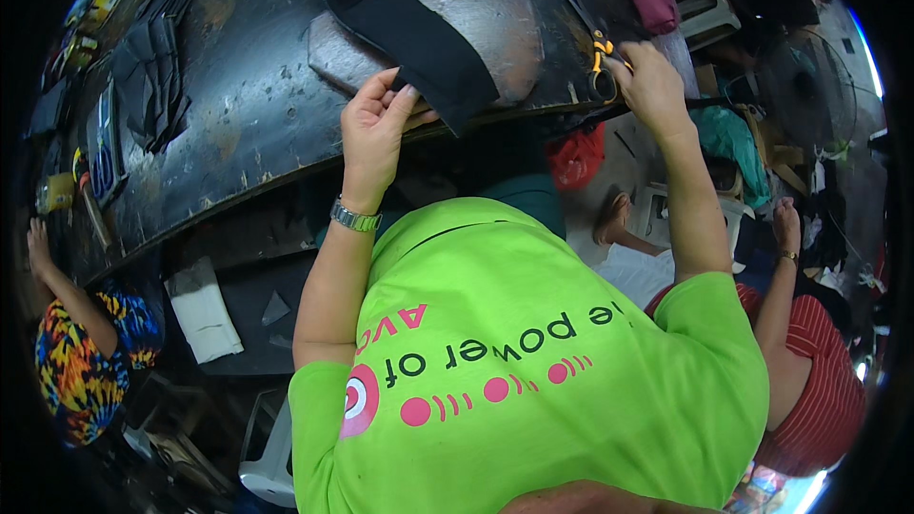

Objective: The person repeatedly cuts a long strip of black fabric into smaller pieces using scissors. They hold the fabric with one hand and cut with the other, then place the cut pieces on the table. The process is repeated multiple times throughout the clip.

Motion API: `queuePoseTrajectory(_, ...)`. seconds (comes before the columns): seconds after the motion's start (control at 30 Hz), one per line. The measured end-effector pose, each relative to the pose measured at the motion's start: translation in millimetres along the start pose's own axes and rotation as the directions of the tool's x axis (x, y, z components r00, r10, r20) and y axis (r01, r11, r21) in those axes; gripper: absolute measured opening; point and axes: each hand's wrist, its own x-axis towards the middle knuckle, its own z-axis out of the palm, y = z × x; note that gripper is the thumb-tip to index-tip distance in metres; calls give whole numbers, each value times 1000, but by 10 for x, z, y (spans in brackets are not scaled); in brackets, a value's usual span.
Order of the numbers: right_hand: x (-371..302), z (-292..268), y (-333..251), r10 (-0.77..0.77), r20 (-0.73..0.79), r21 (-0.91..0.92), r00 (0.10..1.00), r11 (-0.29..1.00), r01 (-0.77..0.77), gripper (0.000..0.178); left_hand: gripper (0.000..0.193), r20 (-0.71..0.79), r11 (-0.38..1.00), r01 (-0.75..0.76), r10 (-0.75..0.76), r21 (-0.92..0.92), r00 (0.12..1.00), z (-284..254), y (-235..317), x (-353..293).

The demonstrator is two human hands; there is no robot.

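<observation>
Left fingers (401, 107) pinch the black strip (411, 29), slanting far-left to near-right beyond them; right fingers (636, 57) touch scissors (599, 46), grip unclear.

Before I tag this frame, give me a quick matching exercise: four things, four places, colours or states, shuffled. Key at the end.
Things
1. Left hand
2. Right hand
3. Black strip
4. Wearer's shirt

Places, colours, states
A. Lying across the board
B. Bright green with pink and black print
C. Pinching the strip's edge
D. At the yellow-and-black handles of the scissors

Pairs: 1-C, 2-D, 3-A, 4-B
</observation>
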Motion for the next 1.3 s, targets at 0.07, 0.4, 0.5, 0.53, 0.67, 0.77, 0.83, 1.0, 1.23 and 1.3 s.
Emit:
queuePoseTrajectory(0.07,-79,229,206,124,106,-65,987,991,-118,32,22,7,1000,-4,4,-22,1000,-14,-7,5)
queuePoseTrajectory(0.4,-187,427,541,299,259,72,918,942,-327,35,22,-3,997,5,-5,-72,1000,-5,18,-1)
queuePoseTrajectory(0.5,-217,386,559,276,281,176,919,927,-332,31,21,-16,994,2,-4,-110,1000,4,40,17)
queuePoseTrajectory(0.53,-238,345,539,294,304,210,906,907,-365,30,20,-26,993,-4,1,-121,1000,9,52,25)
queuePoseTrajectory(0.67,-444,77,317,-30,593,803,805,90,-589,37,19,-18,981,-64,62,-185,998,-7,164,81)
queuePoseTrajectory(0.77,-683,42,9,-322,599,761,733,-56,-646,54,18,-20,978,-77,74,-196,997,-1,244,145)
queuePoseTrajectory(0.83,-748,179,-194,-539,569,711,621,-58,-701,70,17,-26,973,-83,80,-214,996,21,252,165)
queuePoseTrajectory(1.0,-780,509,-466,-773,528,612,352,58,-789,84,18,21,970,-77,84,-231,996,13,239,149)
queuePoseTrajectory(1.23,-708,682,-630,-819,428,533,381,-112,-839,84,18,0,982,-66,67,-177,998,13,202,17)
queuePoseTrajectory(1.3,-713,700,-639,-829,416,481,374,-149,-864,83,19,-6,986,-59,59,-154,998,3,195,-3)
